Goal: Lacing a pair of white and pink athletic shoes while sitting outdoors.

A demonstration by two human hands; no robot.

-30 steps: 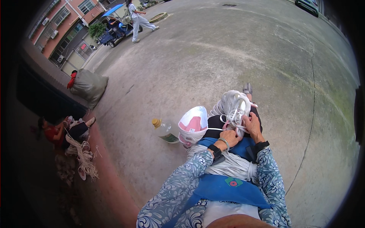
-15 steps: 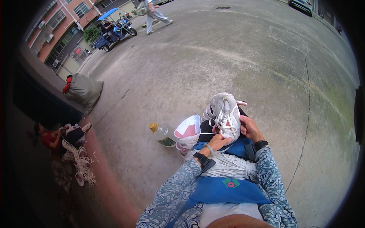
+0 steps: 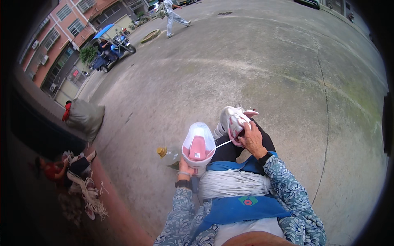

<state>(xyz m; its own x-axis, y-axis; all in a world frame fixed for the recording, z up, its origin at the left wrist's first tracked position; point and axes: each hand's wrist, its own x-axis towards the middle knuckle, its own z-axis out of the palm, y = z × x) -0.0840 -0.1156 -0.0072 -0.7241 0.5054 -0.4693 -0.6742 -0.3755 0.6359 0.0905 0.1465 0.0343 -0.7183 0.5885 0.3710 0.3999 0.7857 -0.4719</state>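
Note:
My left hand (image 3: 186,167) is closed round the lower left side of a white shoe upper with a pink tongue (image 3: 198,143), held over my left leg. Its fingers are partly hidden beneath it. My right hand (image 3: 253,141) grips a white sneaker with pink lining (image 3: 230,119) near its opening, by my right knee. A white shoelace (image 3: 224,143) stretches between the two shoe pieces. Across my lap lies a thick bundle of whitish laces (image 3: 234,183), above a blue apron (image 3: 246,207).
A clear bottle with a yellow cap (image 3: 162,151) stands beside my left hand. Further left are a seated person (image 3: 55,169) with strands of cord (image 3: 92,190) and a stuffed sack (image 3: 85,117). A blue three-wheeler (image 3: 110,53) and a walking person (image 3: 174,18) are far off.
My left hand has left the sneaker and taken hold of the pink-tongued upper, now turned upright. My right hand has shifted onto the sneaker, which is tilted. The walking person has moved right in view.

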